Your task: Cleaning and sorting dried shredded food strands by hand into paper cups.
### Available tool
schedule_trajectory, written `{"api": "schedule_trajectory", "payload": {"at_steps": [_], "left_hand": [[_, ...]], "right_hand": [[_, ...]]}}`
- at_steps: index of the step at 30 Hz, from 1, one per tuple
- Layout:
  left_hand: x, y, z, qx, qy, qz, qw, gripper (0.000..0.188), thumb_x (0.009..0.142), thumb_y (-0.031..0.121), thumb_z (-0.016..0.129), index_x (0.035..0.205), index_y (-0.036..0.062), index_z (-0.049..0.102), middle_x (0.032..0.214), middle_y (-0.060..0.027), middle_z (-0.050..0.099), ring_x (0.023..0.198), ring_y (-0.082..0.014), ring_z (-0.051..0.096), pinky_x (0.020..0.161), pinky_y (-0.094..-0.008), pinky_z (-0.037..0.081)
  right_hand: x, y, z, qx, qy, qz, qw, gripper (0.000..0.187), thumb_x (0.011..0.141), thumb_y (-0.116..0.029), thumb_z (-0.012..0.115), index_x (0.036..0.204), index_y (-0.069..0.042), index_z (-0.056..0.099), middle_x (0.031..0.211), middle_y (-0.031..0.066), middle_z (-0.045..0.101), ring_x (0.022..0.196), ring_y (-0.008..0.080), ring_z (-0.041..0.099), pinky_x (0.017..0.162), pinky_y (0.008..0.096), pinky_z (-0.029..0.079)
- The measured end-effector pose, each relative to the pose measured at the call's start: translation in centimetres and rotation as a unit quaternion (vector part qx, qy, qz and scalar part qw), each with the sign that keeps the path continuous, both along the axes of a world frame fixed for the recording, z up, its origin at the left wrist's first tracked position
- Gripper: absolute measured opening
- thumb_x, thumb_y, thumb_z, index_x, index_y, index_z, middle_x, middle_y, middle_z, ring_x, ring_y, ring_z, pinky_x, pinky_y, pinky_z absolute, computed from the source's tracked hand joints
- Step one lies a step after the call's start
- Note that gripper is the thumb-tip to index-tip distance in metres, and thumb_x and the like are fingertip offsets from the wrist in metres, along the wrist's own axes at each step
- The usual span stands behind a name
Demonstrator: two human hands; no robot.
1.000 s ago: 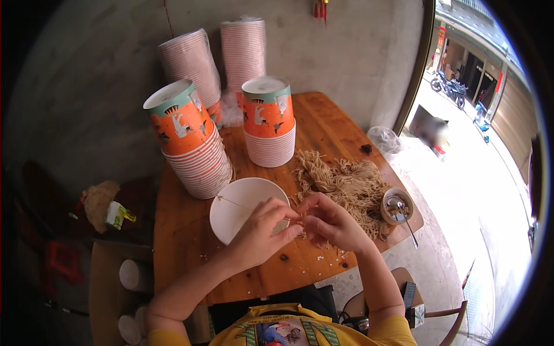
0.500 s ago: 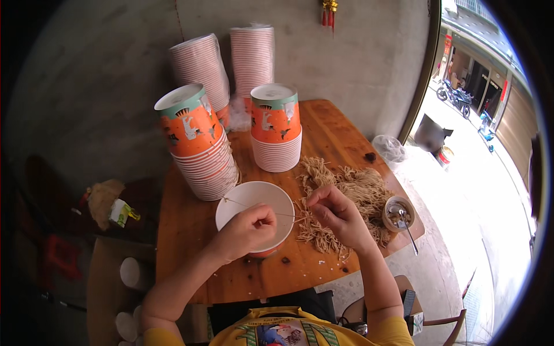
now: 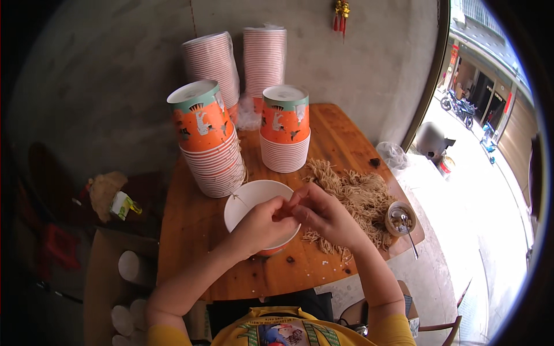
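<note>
A white paper bucket (image 3: 235,214) stands open side up at the table's near middle, with a little of its orange outside showing below. A thin string (image 3: 238,198) crosses its left rim and runs toward my hands. Over the bucket's right side, my left hand (image 3: 266,226) is closed, with thumb and fingers pinched on the string. Against its fingertips, my right hand (image 3: 321,217) is closed in a pinch too. The string between the fingertips is hidden. Right of the bucket lies a pile of tan strings (image 3: 358,196).
Behind the bucket stand upside-down orange bucket stacks, one left (image 3: 210,144) and one right (image 3: 285,130). Wrapped stacks (image 3: 264,63) rise against the wall. A small cup (image 3: 398,218) with a spoon sits at the table's right edge. A cardboard box (image 3: 107,277) with white cups is lower left.
My right hand has moved left and my left hand slightly right, so their fingertips now meet over the bucket. The view has shifted slightly.
</note>
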State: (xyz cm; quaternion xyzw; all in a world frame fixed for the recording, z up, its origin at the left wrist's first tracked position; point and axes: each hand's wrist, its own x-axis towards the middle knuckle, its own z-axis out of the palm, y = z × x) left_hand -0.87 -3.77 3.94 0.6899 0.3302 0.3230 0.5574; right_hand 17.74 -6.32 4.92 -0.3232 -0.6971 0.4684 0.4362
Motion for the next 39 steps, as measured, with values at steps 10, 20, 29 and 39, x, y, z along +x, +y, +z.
{"api": "schedule_trajectory", "payload": {"at_steps": [10,20,29,39], "left_hand": [[-2.0,0.1,1.3,-0.02,0.03,0.005,0.999,0.02,0.091,0.01,0.049,0.096,0.0009,0.065,0.079,-0.0003,0.062,0.077,-0.0061,0.055,0.074,-0.0226,0.044],[-4.0,-0.3,1.2,0.046,0.138,0.038,0.989,0.024,0.085,0.016,0.05,0.08,0.0025,0.069,0.065,-0.0024,0.058,0.063,-0.0094,0.054,0.063,-0.0251,0.044],[-11.3,0.6,-2.3,0.175,0.16,0.154,0.959,0.015,0.081,0.004,0.055,0.072,0.0012,0.067,0.071,-0.0058,0.061,0.071,-0.0197,0.057,0.065,-0.028,0.045],[-3.5,-0.1,0.9,-0.035,-0.075,0.002,0.997,0.025,0.097,0.019,0.057,0.114,0.0,0.059,0.091,-0.0009,0.062,0.084,-0.0071,0.056,0.076,-0.0225,0.046]], "right_hand": [[0.5,-0.1,1.1,0.022,-0.137,-0.008,0.99,0.019,0.095,-0.009,0.054,0.113,-0.004,0.05,0.081,0.0005,0.058,0.07,0.0071,0.056,0.063,0.023,0.046],[-1.5,-0.4,1.4,0.301,-0.264,-0.14,0.905,0.009,0.078,-0.002,0.063,0.085,-0.004,0.057,0.079,0.0086,0.055,0.075,0.0277,0.059,0.065,0.0363,0.05],[-0.6,-0.1,1.1,0.263,-0.23,-0.182,0.919,0.013,0.074,0.0,0.065,0.083,-0.005,0.057,0.077,0.0077,0.053,0.073,0.0268,0.057,0.064,0.0362,0.05],[-2.5,0.0,1.4,0.375,-0.283,-0.156,0.869,0.015,0.079,-0.008,0.068,0.092,-0.006,0.062,0.085,0.0053,0.056,0.078,0.0241,0.059,0.065,0.0354,0.052]]}}
